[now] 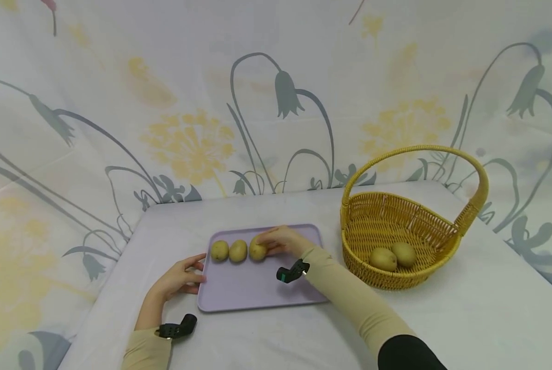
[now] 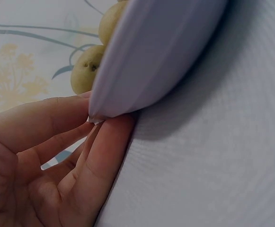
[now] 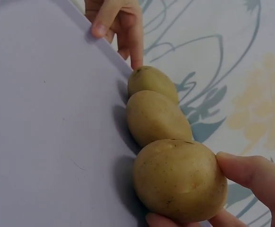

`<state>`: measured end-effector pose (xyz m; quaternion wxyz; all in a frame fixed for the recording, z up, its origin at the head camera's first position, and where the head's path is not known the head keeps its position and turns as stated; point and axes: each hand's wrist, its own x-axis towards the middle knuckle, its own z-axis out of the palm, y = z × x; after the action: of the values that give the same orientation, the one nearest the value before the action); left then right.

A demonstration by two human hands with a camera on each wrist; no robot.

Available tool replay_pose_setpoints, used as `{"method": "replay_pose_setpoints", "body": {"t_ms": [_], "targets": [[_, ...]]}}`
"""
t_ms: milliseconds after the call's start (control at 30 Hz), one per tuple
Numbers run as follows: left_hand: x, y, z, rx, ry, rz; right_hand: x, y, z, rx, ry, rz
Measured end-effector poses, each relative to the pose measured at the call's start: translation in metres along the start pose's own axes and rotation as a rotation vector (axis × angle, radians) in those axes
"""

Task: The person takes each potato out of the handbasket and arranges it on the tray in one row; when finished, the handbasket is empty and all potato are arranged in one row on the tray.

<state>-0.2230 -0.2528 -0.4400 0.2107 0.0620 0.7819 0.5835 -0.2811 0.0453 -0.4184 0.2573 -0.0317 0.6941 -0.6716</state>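
Note:
Three potatoes stand in a row along the far side of a lilac tray (image 1: pixel 243 288): a left one (image 1: pixel 219 251), a middle one (image 1: pixel 238 251) and a right one (image 1: pixel 257 250). My right hand (image 1: pixel 282 240) holds the right potato, thumb on one side and fingers on the other, as the right wrist view shows. With my left hand (image 1: pixel 178 277) I pinch the tray's left rim, the thumb over the edge and fingertips under it. In the left wrist view the tray's underside (image 2: pixel 151 56) faces the camera, and potatoes (image 2: pixel 86 68) show partly behind its rim.
To the right of the tray stands a yellow-brown wicker basket (image 1: pixel 363 275) with a tall arched handle (image 1: pixel 419 148). Two more potatoes (image 1: pixel 393 257) lie inside it. A white cloth (image 1: pixel 239 339) covers the table, and a flower-printed curtain (image 1: pixel 266 123) hangs behind.

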Motion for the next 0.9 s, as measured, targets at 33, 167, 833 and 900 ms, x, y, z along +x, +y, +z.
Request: {"method": "replay_pose_setpoints", "body": {"t_ms": [33,167,833,900], "targets": [[0.000,0.000,0.000,0.002,0.000,0.002,0.000,0.000,0.001,0.002,0.003,-0.002],[-0.001,0.000,-0.001,0.007,-0.006,0.010,0.001,-0.001,0.008,0.023,0.041,0.005],[-0.001,0.002,-0.001,0.004,-0.011,0.000,-0.003,-0.006,-0.003,0.050,0.180,0.027],[-0.001,0.002,-0.001,0.006,-0.011,0.001,-0.007,-0.009,-0.007,0.044,0.199,0.032]]}}
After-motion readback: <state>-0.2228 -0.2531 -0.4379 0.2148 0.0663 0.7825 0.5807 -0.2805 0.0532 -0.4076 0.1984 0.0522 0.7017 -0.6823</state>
